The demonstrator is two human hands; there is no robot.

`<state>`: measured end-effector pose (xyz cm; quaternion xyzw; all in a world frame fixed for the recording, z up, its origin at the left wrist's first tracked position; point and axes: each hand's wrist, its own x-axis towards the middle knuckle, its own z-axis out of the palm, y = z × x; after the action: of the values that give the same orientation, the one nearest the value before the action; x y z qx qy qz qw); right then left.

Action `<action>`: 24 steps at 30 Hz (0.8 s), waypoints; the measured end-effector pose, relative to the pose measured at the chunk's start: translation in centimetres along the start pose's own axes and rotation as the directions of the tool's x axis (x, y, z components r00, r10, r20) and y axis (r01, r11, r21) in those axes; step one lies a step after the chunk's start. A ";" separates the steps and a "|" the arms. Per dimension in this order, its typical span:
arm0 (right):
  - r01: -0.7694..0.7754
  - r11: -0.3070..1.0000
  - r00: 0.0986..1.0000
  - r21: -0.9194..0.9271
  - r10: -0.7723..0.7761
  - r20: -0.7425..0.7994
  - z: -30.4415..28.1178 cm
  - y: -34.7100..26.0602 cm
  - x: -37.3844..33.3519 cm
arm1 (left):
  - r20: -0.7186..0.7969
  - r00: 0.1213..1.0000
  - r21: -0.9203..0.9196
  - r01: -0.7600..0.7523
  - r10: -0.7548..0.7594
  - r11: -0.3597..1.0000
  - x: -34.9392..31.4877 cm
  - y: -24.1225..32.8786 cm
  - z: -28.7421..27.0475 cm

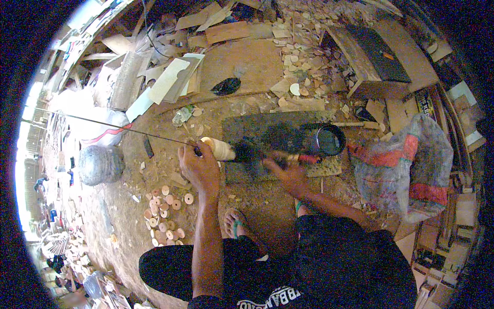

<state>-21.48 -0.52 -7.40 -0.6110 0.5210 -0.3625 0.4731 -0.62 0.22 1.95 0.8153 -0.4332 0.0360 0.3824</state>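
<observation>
My left hand (198,167) is closed round a long thin metal rod (118,125), which runs out to the left. Beside its fingers, pale round wooden pieces (222,150) sit in a row along the rod's line. Right of them the row meets a black patch (248,152); whether that is coated wood or bristles I cannot tell. My right hand (288,169), slightly blurred, grips what looks like a paintbrush with a red handle (310,159). Both hands are over a black-stained board (247,123). A round black container (330,139) stands on its right part.
Loose wooden discs with centre holes (164,213) lie left of my feet. A grey metal pot (99,165) stands further left. At right slumps a grey-and-red woven sack (393,165). Wood offcuts (301,56) are piled beyond, near a wooden box (378,62).
</observation>
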 end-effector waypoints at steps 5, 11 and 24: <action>-0.137 0.966 0.989 -0.220 0.146 0.023 0.8 4.5 -3.5 | -0.055 0.998 -0.037 -0.033 0.031 0.999 0.4 -1.6 0.6; -0.119 0.970 0.925 0.211 0.185 -0.332 0.0 9.0 3.4 | -0.114 0.991 -0.047 -0.075 0.069 0.996 0.4 -2.9 1.1; -0.188 0.963 0.899 -0.195 0.089 -0.429 1.7 13.5 3.2 | -0.059 0.984 -0.244 0.150 -0.169 0.958 0.5 -7.9 2.5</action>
<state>-23.23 -3.44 -20.92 -0.5317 0.6907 -0.3863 0.3016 4.81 0.86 -4.26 0.7937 -0.3516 -0.0148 0.4962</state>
